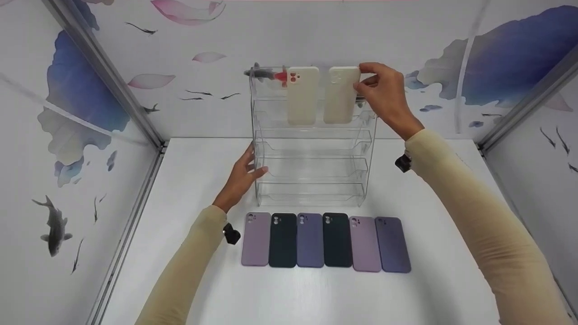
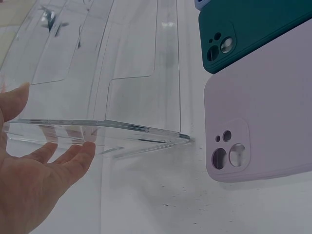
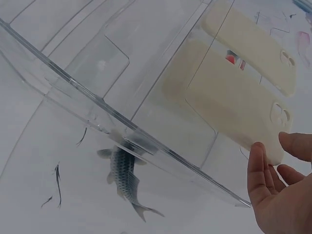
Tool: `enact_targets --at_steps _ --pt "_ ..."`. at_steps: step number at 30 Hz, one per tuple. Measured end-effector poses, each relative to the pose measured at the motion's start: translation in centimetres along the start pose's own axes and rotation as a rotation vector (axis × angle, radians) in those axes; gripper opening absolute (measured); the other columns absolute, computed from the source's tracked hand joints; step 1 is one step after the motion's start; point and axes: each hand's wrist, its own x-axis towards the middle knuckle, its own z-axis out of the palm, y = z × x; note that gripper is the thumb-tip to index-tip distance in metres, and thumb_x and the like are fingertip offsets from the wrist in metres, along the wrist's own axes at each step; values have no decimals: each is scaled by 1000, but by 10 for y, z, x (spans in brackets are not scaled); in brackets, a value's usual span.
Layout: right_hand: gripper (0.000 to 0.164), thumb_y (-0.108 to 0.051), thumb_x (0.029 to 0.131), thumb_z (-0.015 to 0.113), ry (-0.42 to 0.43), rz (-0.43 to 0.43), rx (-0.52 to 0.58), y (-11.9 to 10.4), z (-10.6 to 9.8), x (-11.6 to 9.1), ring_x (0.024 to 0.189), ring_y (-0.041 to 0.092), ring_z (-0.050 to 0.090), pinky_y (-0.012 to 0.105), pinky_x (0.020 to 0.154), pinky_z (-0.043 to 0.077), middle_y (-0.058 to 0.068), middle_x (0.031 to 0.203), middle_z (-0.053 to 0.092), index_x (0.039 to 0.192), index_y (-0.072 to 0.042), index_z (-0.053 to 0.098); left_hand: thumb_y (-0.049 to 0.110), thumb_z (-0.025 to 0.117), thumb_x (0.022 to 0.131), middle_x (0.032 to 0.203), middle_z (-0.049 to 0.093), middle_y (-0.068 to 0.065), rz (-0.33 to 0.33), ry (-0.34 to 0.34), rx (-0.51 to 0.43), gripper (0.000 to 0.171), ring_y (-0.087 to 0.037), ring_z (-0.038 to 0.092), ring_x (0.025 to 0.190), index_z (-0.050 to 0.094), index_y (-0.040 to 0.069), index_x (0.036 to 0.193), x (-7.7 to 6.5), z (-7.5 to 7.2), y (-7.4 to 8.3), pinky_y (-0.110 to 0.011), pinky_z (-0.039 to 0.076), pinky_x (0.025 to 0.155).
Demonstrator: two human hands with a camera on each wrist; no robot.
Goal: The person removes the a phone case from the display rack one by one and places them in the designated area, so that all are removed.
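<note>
A clear acrylic tiered rack (image 1: pixel 311 169) stands upright on the table. My left hand (image 1: pixel 238 183) holds its left side panel, the thumb in front and the other fingers on the outer side, as the left wrist view also shows. Two cream phone cases stand side by side in the upper part of the rack. My right hand (image 1: pixel 387 94) pinches the right cream phone case (image 1: pixel 341 97) at its upper right corner, between thumb and fingers. Beside it is the left cream phone case (image 1: pixel 301 101), which no hand touches.
In front of the rack several phone cases lie in a row, among them a lilac case (image 1: pixel 256 239), a dark green case (image 1: pixel 283 241) and a purple case (image 1: pixel 393 246). Behind the rack rises a wall (image 1: pixel 271 27) printed with fish and petals. Metal-framed side walls flank the table.
</note>
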Motion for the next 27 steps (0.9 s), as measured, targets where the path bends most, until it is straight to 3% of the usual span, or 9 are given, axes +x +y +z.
enact_targets --at_steps 6,15,27 --pt "33 -9 108 73 33 -38 -9 3 1 -2 114 26 72 34 107 58 13 134 74 140 -5 73 22 72 109 180 28 -16 5 0 -7 92 -44 41 158 13 31 179 1 0 0 -64 39 125" --pt "23 -10 106 76 85 -76 -4 5 -2 -7 106 21 72 29 98 61 14 122 78 128 -2 79 21 73 108 180 27 -16 6 -1 -8 94 -46 40 158 12 33 179 0 1 -1 -65 38 124" --pt "19 -10 103 80 163 -140 89 -13 -21 -21 99 14 73 23 90 63 12 114 79 120 -2 81 19 71 109 180 28 -15 8 -7 -19 93 -42 43 157 11 32 179 0 1 1 -62 39 125"
